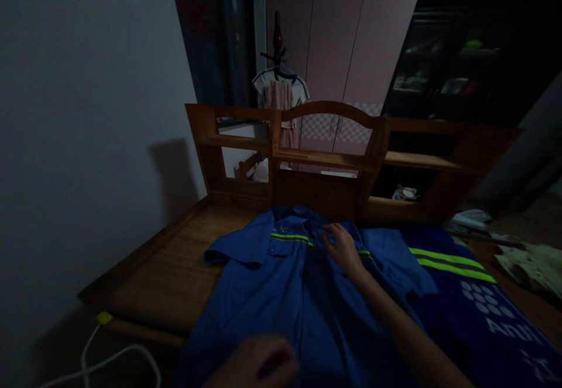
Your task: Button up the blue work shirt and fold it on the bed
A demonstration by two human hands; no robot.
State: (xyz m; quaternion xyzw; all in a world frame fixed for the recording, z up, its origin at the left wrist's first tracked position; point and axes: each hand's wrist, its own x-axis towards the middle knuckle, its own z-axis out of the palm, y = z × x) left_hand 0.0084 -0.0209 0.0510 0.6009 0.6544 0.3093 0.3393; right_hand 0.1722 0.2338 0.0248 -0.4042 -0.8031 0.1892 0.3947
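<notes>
A blue short-sleeved work shirt (281,282) with thin yellow-green stripes across the chest lies front up, its collar toward the wooden headboard. My right hand (341,250) is on its upper front, just below the collar, with bent fingers closed in a pinch at the cloth. Low in the view, over the lower part of the shirt, my left hand (254,361) looks curled. Motion smears its fingers, and whether it holds any cloth is not visible.
Beside the shirt on the right lies a darker blue garment (474,300) with wide yellow-green bands and white lettering. The wooden headboard (325,157) with shelves rises behind. A wall (96,113) bounds the left, and a white cable (118,353) hangs at lower left.
</notes>
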